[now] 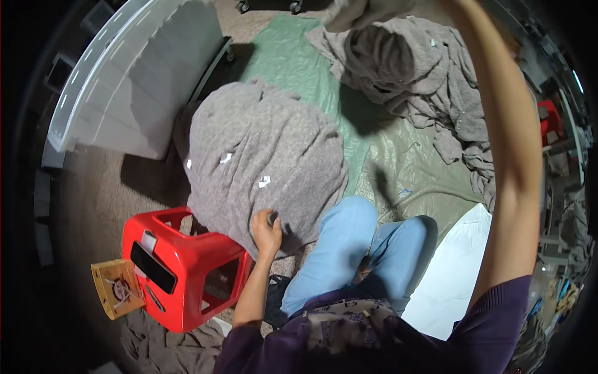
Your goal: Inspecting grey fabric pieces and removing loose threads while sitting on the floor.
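Observation:
My left hand (266, 235) rests against the near side of a large mound of grey towel-like cloth (261, 143). Its fingers are curled, and a small dark thing shows at the fingertips, too small to make out. Several little white tags dot the mound. My bare right arm (514, 143) stretches far forward along the right, and its hand lies beyond the top edge. Close by that arm's far end, a raised grey cloth (367, 14) hangs above a second, crumpled heap of grey cloth (430, 75).
A red plastic stool (187, 274) lies at my left with a phone (153, 267) on it and a yellow box (117, 288) beside it. Back left stands a big grey-white bin (146, 75). Green sheeting (283, 56) covers the floor; a white sheet (451, 268) lies by my knee.

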### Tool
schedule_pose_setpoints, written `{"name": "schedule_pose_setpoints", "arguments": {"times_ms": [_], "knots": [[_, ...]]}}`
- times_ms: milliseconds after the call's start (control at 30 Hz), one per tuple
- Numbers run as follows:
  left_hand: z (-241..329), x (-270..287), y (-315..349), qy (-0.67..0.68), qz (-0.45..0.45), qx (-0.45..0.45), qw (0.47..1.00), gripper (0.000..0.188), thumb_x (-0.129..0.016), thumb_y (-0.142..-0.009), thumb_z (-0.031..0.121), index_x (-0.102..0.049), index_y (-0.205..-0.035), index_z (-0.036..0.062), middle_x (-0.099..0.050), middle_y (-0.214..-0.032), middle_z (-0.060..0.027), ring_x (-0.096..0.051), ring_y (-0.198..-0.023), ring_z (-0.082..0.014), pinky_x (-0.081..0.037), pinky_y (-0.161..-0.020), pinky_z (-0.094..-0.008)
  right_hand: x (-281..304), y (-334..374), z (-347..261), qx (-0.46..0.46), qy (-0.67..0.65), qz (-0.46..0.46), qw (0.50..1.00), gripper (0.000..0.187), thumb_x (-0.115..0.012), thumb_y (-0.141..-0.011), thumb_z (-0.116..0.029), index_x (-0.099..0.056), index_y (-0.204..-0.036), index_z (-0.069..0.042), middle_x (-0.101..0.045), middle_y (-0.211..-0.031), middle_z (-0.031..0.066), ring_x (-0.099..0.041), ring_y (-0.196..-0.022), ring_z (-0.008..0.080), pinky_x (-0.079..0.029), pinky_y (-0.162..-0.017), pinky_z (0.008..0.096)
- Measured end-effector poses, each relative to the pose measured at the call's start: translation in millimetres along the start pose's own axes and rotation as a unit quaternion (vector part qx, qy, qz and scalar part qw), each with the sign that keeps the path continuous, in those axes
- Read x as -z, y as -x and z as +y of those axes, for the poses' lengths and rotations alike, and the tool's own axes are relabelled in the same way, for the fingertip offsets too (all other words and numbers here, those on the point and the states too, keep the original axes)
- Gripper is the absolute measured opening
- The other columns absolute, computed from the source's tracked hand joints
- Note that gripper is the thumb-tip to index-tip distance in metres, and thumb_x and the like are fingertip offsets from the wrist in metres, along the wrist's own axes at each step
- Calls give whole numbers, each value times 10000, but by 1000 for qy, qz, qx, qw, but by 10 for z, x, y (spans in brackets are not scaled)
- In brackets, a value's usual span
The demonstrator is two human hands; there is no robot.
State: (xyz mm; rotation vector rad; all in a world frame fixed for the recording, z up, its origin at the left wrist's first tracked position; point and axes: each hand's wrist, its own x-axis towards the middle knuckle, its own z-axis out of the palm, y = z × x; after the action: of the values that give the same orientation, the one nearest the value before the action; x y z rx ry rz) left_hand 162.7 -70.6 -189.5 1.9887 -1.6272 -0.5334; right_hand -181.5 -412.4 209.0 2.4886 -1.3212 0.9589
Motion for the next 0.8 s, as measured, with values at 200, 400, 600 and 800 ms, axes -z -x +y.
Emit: {"name": "schedule_pose_setpoints", "arguments": {"times_ms": [200,400,600,800], "knots": [[325,-308,-85,-149,-6,33,988,954,-828,-605,182,-299,-1399,143,-237,-1459,-207,-252,-1317,-417,-290,-1021,-506,-473,2504,-531,-234,-219,-261,911,351,-611,-878,-251,-594,-1129,-6,-631,-1079,106,-598,-931,174,-490,-808,316],[4,-262,113,-188,38,-134,972,319,-644,-688,26,-552,-992,47,-514,-1239,-204,-444,-1190,-353,-383,-869,-499,-590,4157,-1331,-352,-316,-212,855,229,-607,-849,-82,-624,-1057,11,-626,-1091,125,-591,-996,182,-454,-874,304],[1255,479,-311,411,-126,-2,903,254,-623,-802,26,-544,-1042,-2,-644,-901,-95,-627,-782,-196,-500,-712,-329,-692,3946,-2229,-255,-300,-101,914,541,-713,-739,-169,-522,-1227,-33,-504,-1279,196,-486,-1174,342,-416,-961,394],[2320,1050,61,605,-248,-64,754,677,-746,-746,147,-383,-1303,21,-538,-1157,-158,-509,-1099,-219,-407,-946,-362,-1144,3561,-2627,-355,-508,45,783,484,-663,-685,-108,-550,-1145,-8,-606,-1059,217,-583,-1010,391,-468,-881,416]]}}
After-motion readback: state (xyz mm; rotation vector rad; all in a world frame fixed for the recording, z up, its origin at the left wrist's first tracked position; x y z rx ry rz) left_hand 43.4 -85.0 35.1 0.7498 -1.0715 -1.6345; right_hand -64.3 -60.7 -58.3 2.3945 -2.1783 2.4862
